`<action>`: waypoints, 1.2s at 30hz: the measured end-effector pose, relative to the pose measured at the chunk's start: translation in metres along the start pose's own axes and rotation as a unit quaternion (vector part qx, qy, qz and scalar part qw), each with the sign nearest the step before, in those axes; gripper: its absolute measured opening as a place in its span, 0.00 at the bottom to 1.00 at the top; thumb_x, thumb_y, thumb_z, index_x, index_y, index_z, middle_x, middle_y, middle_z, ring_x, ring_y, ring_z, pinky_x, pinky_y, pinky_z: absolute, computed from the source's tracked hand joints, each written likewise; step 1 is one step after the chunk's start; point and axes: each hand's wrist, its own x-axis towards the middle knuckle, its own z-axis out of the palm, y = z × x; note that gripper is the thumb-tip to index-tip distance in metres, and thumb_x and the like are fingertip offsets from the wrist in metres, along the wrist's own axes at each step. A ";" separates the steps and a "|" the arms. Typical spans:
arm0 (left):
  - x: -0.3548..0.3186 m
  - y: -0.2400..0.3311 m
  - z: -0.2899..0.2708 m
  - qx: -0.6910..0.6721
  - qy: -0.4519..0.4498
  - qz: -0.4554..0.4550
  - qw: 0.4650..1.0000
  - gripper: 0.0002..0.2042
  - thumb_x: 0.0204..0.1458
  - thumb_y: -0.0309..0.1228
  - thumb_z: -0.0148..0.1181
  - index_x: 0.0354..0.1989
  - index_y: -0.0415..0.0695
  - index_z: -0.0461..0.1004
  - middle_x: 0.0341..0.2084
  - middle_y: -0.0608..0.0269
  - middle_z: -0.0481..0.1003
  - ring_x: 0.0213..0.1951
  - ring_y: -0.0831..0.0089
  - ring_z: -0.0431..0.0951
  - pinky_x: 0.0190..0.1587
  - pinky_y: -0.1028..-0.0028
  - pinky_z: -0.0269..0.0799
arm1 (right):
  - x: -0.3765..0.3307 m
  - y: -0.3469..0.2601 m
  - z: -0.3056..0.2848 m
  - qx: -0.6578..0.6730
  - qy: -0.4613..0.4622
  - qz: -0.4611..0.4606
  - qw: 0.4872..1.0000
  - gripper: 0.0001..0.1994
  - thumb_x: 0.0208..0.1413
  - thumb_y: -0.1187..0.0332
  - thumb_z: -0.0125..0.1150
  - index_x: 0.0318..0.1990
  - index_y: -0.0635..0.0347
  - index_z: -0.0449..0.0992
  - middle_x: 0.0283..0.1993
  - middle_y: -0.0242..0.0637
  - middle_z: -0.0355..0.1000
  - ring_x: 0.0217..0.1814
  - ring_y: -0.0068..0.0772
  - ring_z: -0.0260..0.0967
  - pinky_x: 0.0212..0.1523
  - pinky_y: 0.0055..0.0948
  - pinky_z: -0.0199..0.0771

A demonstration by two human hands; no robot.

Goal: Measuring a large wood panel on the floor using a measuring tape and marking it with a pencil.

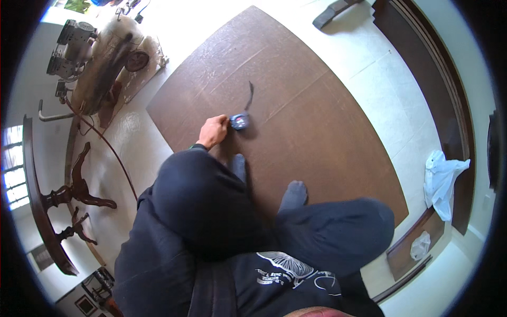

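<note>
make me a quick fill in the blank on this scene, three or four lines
1. The left hand holds a small dark ____ measure case.
2. The case rests on the large ____ wooden board lying on the pale floor.
3. A crumpled ____ cloth lies to the person's right.
4. Both feet wear grey ____.

Missing words: tape; brown; white; socks

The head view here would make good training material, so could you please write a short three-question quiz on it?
1. True or false: the left hand touches the tape measure.
2. What does the tape measure rest on: A the brown wooden panel, B the white cloth, C the compressor?
3. Fill in: the person's socked feet stand on the ____.

Key: 1 true; 2 A; 3 panel.
</note>
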 end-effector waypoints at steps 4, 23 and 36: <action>0.039 0.051 -0.006 0.121 -0.084 0.089 0.985 0.11 0.59 0.37 0.55 0.39 0.47 0.81 0.34 0.44 0.81 0.42 0.44 0.82 0.43 0.50 0.78 | 0.007 -0.035 -0.050 0.138 0.101 -0.174 0.970 0.21 0.60 0.56 0.63 0.58 0.51 0.75 0.56 0.45 0.72 0.60 0.51 0.70 0.58 0.49 0.71; 0.083 0.173 0.029 0.167 -0.360 0.479 0.783 0.14 0.58 0.44 0.56 0.36 0.50 0.85 0.32 0.51 0.83 0.38 0.51 0.83 0.41 0.55 0.78 | -0.085 -0.312 -0.135 0.445 -0.627 -0.373 0.519 0.29 0.59 0.57 0.70 0.62 0.60 0.68 0.52 0.40 0.77 0.54 0.39 0.75 0.59 0.33 0.72; 0.188 0.119 -0.023 0.244 -0.157 0.499 0.816 0.06 0.55 0.34 0.59 0.39 0.57 0.81 0.43 0.69 0.77 0.53 0.60 0.72 0.57 0.53 0.65 | -0.115 -0.427 -0.121 0.464 -0.595 -0.382 0.534 0.21 0.68 0.62 0.53 0.65 0.56 0.66 0.40 0.44 0.77 0.44 0.36 0.75 0.50 0.39 0.75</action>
